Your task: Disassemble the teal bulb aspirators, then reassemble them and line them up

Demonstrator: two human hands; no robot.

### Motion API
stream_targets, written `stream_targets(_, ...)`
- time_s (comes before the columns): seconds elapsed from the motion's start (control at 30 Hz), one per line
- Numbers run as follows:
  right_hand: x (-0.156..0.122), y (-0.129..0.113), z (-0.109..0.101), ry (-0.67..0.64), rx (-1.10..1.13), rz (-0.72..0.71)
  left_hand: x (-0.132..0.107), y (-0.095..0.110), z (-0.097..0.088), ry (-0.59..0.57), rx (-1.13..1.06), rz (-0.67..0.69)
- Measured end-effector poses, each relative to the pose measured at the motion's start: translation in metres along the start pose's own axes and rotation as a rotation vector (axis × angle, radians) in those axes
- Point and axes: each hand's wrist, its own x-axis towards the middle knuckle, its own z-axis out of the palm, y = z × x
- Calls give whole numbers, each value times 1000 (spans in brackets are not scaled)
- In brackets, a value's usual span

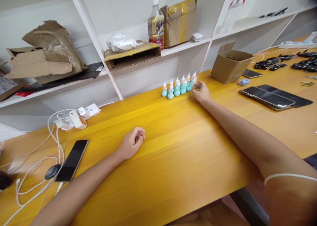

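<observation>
Small turquoise gourd-shaped bottles (176, 90) with white pointed tops stand in a tight group at the back of the wooden table. At the group's right end, my right hand (201, 91) has its fingers closed on a gourd-shaped bottle (192, 82), which leans a little to the right. Part of the grip is hidden behind that bottle. My left hand (132, 143) rests on the table nearer to me, left of the bottles. Its fingers are loosely curled, with a gap to the thumb and nothing between them.
An open cardboard box (226, 67) stands right of my right hand, with phones (269, 97) and black parts (267, 63) beyond. On the left are a phone (73, 160), white cables (59, 143) and chargers (78, 118). Shelves behind hold boxes and a drink bottle (156, 24).
</observation>
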Motion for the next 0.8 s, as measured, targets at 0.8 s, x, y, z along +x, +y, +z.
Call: stream_targets(0.8,8,3,-1,23,-65,-62,1,6,-2,-33,54,12)
